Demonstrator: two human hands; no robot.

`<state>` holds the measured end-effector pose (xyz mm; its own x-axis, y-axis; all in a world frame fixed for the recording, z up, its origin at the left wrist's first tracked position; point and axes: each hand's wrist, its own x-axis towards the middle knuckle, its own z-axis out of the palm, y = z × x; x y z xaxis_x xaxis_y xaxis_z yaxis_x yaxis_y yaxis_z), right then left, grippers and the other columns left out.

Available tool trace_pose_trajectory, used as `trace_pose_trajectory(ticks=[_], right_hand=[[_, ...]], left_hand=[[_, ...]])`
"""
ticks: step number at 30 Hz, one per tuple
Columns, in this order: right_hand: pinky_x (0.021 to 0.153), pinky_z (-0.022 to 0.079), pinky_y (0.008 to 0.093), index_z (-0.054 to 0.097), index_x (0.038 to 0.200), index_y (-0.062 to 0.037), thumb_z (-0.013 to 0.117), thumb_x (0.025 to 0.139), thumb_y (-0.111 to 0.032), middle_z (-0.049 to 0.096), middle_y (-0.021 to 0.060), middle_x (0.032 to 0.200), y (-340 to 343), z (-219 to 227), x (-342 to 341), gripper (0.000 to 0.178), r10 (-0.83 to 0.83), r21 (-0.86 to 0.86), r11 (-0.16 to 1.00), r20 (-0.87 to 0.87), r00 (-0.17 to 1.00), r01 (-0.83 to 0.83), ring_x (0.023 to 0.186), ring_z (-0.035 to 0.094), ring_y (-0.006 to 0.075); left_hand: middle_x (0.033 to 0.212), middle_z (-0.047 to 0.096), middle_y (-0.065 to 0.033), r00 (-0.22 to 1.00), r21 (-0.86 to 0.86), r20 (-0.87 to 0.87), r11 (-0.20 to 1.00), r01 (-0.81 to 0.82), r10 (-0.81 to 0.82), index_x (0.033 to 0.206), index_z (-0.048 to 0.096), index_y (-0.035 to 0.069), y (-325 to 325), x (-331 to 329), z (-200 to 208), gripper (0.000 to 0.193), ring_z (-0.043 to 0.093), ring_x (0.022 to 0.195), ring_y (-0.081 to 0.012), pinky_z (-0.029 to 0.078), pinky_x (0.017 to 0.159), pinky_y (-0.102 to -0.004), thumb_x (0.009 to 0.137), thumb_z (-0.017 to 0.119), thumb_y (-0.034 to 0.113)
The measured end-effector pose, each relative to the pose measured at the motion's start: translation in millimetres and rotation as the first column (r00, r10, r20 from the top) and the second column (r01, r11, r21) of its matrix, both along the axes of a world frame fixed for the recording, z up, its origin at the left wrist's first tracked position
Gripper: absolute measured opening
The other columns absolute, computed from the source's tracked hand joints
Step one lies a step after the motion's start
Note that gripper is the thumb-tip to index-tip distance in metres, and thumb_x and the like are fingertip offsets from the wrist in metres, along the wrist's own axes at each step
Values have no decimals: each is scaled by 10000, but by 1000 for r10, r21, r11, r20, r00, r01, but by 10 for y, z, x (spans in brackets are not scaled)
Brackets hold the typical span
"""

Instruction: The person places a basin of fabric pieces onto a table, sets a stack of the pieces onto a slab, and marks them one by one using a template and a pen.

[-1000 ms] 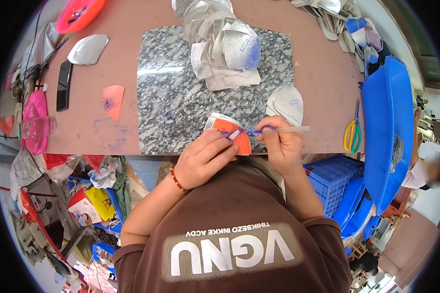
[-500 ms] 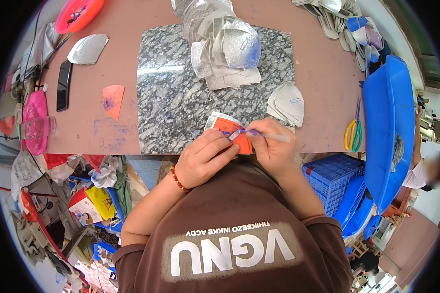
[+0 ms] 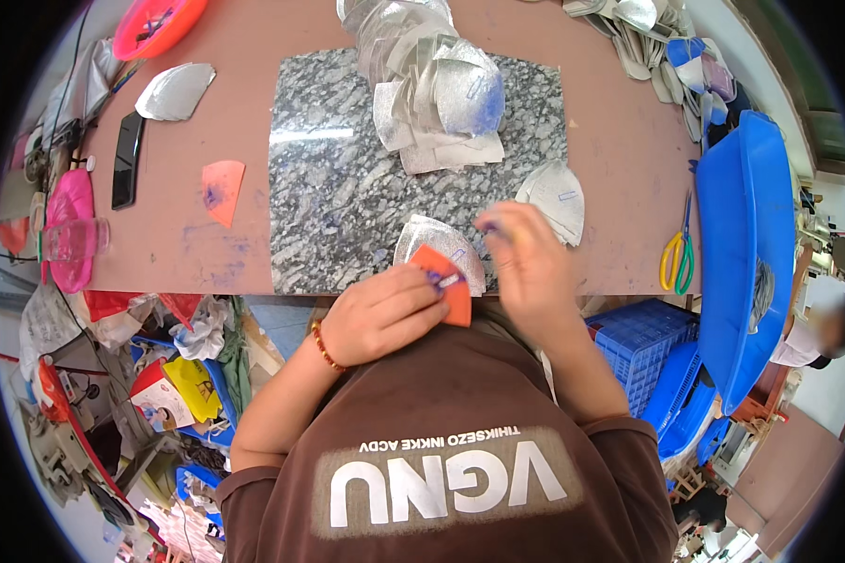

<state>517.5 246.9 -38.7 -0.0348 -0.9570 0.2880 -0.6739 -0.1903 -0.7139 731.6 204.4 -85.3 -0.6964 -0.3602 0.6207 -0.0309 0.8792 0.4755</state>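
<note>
My left hand point(image 3: 385, 314) is closed on an orange wedge-shaped template point(image 3: 455, 305), tilted at the table's near edge. A small slot and purple ink stains show on the template. Behind it, several silvery fan-shaped pieces point(image 3: 429, 235) lie on the stone slab; the top one bears a small blue outlined mark. To the right my right hand point(image 3: 532, 267) is raised with its fingers curled, blurred by motion; what they hold is hidden. Just beyond that hand rests another small stack of silvery pieces point(image 3: 556, 202), also marked in blue.
On the speckled stone slab point(image 3: 329, 206) a long overlapping pile of silvery pieces point(image 3: 469, 89) stretches away. To the left are a second orange piece point(image 3: 222, 192), a black phone point(image 3: 128, 159) and a silvery stack point(image 3: 175, 92). Scissors point(image 3: 678, 253) and a blue tub point(image 3: 742, 253) are on the right.
The orange template has come off the silvery pieces and moved toward me, uncovering a blue mark. My right hand has lifted away from it; the pen seen in it earlier no longer shows clearly.
</note>
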Motion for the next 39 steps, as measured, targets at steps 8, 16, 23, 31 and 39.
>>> trace_pose_trajectory(ticks=[8, 16, 23, 31, 39], right_hand=[[665, 512, 368, 612, 1155, -46, 753, 742, -50, 569, 103, 1077, 178, -241, 191, 437, 55, 3, 998, -155, 986, -56, 806, 631, 277], [626, 494, 281, 532, 954, -76, 679, 740, 102, 673, 88, 900, 144, -295, -98, 315, 297, -171, 951, 289, 910, -257, 713, 630, 187], [661, 503, 242, 546, 1098, -27, 648, 873, 21, 667, 106, 957, 218, -89, -761, 252, -127, 58, 989, 793, 596, 134, 770, 611, 105], [823, 487, 410, 615, 1151, 2, 767, 788, -322, 545, 125, 1103, -34, -123, -567, 510, -346, 66, 926, -245, 906, 371, 982, 598, 334], [575, 515, 345, 641, 1076, -55, 782, 786, -291, 556, 63, 1109, -24, -223, 143, 400, -23, 130, 991, -164, 986, 45, 707, 643, 238]], left_hand=[[940, 681, -145, 865, 181, -254, 900, -397, 433, 964, 698, 2, 210, 337, 94, 262, 680, 871, -298, 564, 768, -392, 720, 712, -93], [932, 666, -138, 884, 165, -148, 892, -420, 444, 938, 727, -3, 126, 121, 89, 243, 661, 878, -311, 551, 801, -411, 706, 703, -72], [953, 665, -121, 951, 3, -151, 962, -272, 270, 953, 737, 21, 83, -74, 39, 248, 656, 896, -299, 549, 822, -423, 709, 691, 7], [934, 670, -119, 889, 74, -190, 909, -409, 416, 935, 721, 5, -75, -3, 85, 209, 655, 877, -297, 532, 785, -412, 731, 740, -39], [919, 673, -135, 782, 193, -176, 800, -568, 598, 968, 701, -9, -11, 195, 89, 206, 658, 885, -294, 518, 851, -422, 790, 695, -112]])
